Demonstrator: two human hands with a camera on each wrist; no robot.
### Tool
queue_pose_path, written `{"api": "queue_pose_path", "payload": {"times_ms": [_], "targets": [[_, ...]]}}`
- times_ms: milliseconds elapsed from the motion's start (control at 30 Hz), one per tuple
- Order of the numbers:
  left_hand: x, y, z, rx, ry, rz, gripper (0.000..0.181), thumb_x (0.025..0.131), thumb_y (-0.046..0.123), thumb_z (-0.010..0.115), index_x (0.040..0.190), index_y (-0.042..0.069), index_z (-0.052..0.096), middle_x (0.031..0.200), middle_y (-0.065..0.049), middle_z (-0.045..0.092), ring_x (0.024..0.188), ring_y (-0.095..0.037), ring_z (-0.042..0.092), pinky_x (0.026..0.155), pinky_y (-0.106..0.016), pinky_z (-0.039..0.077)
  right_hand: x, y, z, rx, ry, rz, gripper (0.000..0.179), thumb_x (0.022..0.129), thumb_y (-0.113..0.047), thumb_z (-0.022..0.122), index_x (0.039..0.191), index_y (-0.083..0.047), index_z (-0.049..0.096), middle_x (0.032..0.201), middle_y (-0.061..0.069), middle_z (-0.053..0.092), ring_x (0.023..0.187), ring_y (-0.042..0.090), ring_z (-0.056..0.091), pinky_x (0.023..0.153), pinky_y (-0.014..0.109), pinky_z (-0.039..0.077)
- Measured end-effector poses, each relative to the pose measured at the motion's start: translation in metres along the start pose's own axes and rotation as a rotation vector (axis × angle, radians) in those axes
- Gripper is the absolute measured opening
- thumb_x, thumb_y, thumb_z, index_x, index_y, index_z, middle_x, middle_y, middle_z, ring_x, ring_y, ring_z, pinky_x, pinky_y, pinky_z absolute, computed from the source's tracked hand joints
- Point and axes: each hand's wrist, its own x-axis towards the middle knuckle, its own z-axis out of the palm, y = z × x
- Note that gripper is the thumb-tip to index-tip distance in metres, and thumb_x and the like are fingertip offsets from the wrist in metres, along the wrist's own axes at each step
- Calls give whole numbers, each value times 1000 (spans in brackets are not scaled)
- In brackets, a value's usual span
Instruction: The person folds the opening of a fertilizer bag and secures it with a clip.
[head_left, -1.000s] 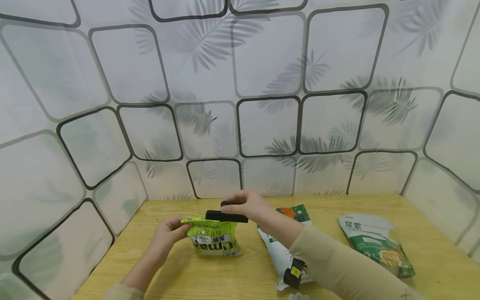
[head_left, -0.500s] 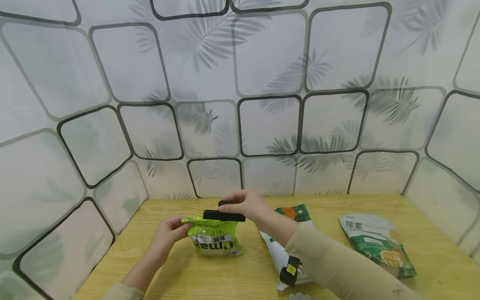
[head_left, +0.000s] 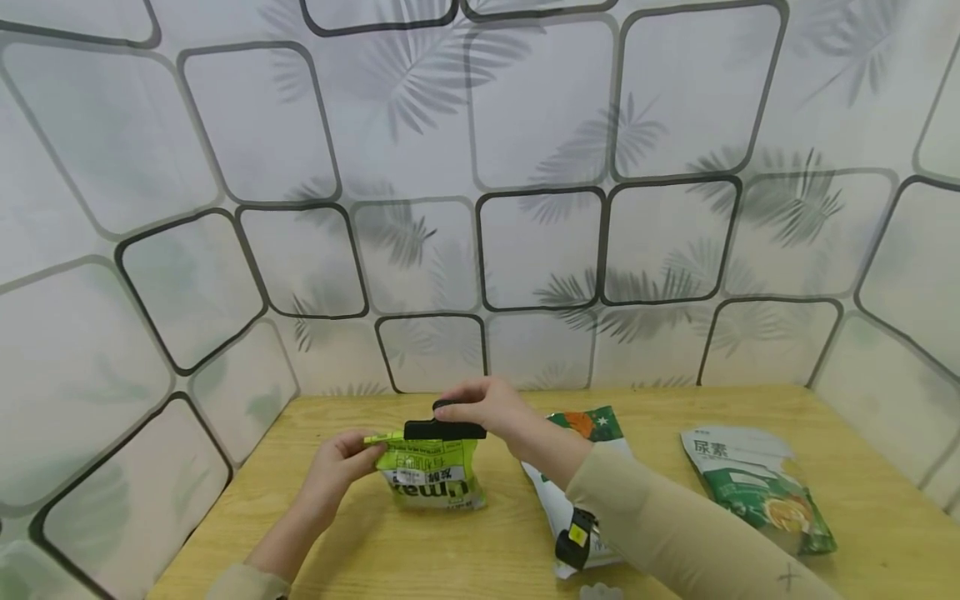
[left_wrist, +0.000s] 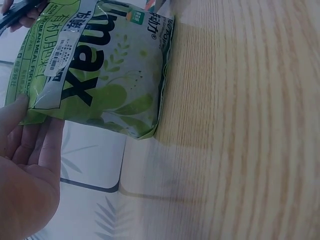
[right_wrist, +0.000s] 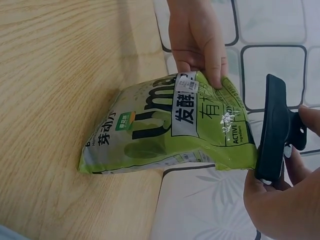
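A lime-green printed bag (head_left: pixel 433 479) stands on the table with its top folded over. My left hand (head_left: pixel 341 462) pinches the left end of that fold between thumb and fingers, as the left wrist view also shows on the bag (left_wrist: pixel 115 75). My right hand (head_left: pixel 491 408) squeezes the handle of a black bag clip (head_left: pixel 444 430) at the right part of the top edge. In the right wrist view the long bar of the clip (right_wrist: pixel 273 130) is right at the bag's folded rim, and the fingers lie partly behind the clip.
A white and green bag (head_left: pixel 555 508) lies right of the middle, partly behind my right forearm. Farther right lies another grey and green pouch (head_left: pixel 757 492). A small pale scalloped object (head_left: pixel 600 592) shows at the bottom edge. Patterned curtain walls (head_left: pixel 536 250) border the wooden table (head_left: pixel 420 558).
My right hand has brought the black bag clip slightly left along the bag's top edge. The left hand keeps its pinch, and the bag stays almost in place.
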Motion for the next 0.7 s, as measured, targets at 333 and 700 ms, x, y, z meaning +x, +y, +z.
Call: {"api": "queue_pose_path", "payload": {"times_ms": [333,700], "targets": [[-2,3,0,-7,-8,18,24,104,4,65,123,-10,71,100,8,78,90,-1,71,86,-19,62,1,-2,-2,-82,8,-28,22,95,-19,83,115,-11,82,124,6,76,125,29,66,118,59,48],[-2,3,-1,7,2,6,24,104,5,66,122,-9,72,100,8,78,89,-2,71,86,-22,63,2,-5,-4,-149,-10,-70,22,91,-19,87,111,-11,82,111,5,79,105,17,70,103,45,58]]}}
